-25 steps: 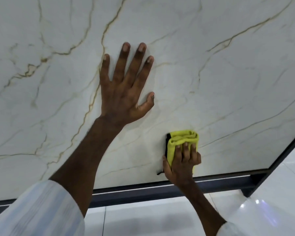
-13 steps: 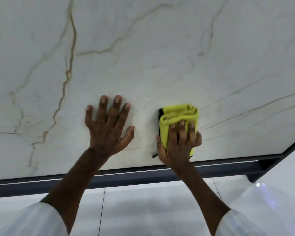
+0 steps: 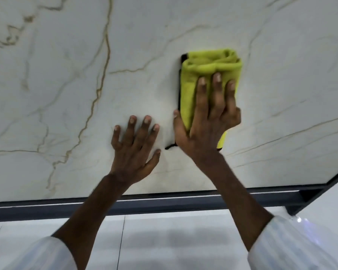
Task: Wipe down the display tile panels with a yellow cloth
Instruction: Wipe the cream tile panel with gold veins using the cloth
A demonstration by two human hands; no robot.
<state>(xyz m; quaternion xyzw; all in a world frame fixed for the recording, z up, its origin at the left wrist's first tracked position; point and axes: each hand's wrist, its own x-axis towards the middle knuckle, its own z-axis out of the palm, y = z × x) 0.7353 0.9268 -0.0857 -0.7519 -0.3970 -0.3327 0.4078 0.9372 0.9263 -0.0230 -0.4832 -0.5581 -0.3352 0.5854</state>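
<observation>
The right hand [image 3: 207,125] is pressing the folded yellow cloth [image 3: 209,63] flat against the veined tile panel [image 3: 66,75]. Its fingers are lying straight over the cloth and the thumb is resting beside its left edge, not curling round it. The left hand [image 3: 135,151] is lying open, fingers spread, on the panel just left of the cloth and a little nearer, seemingly bracing. The cloth is sitting right of the panel's middle, well clear of the dark frame [image 3: 164,203] running along the near edge.

Only palm pressure is holding the cloth, so easing off mid-stroke is likely risking a slip, with the cloth dropping to the floor [image 3: 164,240]. The far fold is bunching, so part of each pass may be skating over the glaze without wiping it. The black trim [image 3: 180,84] is trailing loose at the near left corner and could be dragging. The bare left palm is probably printing marks on the glossy face. How firmly the panel is fixed is not showing, so leaning on it is a gamble.
</observation>
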